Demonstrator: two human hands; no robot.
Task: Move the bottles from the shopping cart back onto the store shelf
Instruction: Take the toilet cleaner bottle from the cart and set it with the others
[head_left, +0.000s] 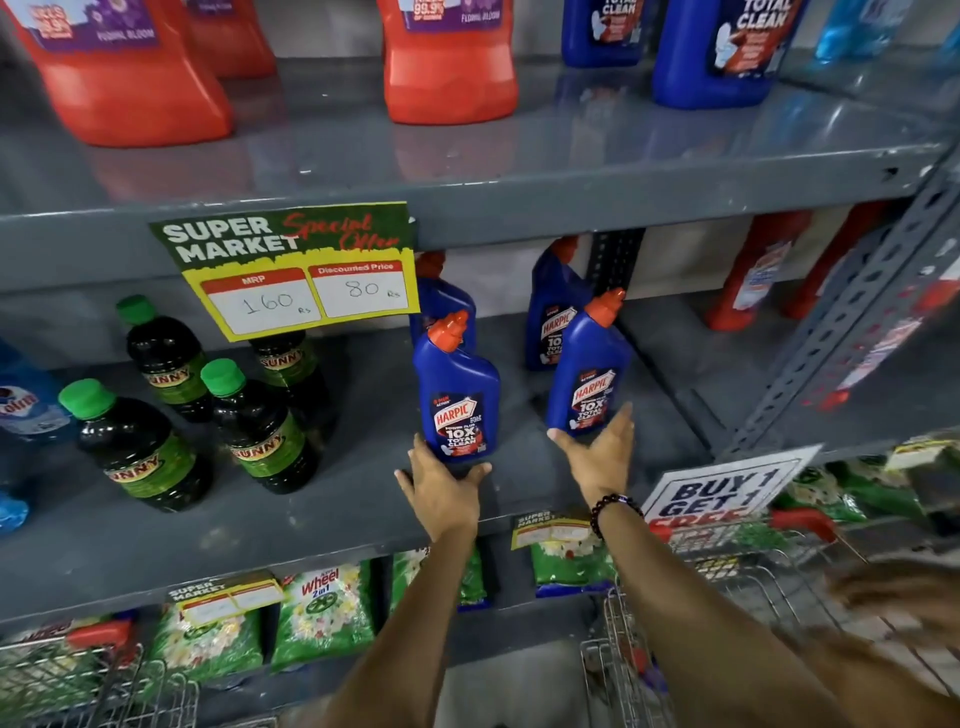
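Two blue Harpic bottles with orange caps stand near the front of the grey middle shelf (358, 499). My left hand (441, 488) cups the base of the left bottle (457, 395), fingers on its left side and thumb under its right corner. The base of the right bottle (589, 374), which leans slightly, sits between the thumb and fingers of my right hand (597, 452). Two more Harpic bottles (550, 312) stand behind them. The wire shopping cart (623, 654) with a red handle is at the lower right; its contents are hidden by my right arm.
Green-capped dark Sunny bottles (260, 431) stand left of the Harpic bottles. A yellow price sign (306, 270) hangs from the upper shelf, which carries red and blue jugs. A slotted upright (852, 322) rises at the right. Detergent packs (322, 613) fill the shelf below.
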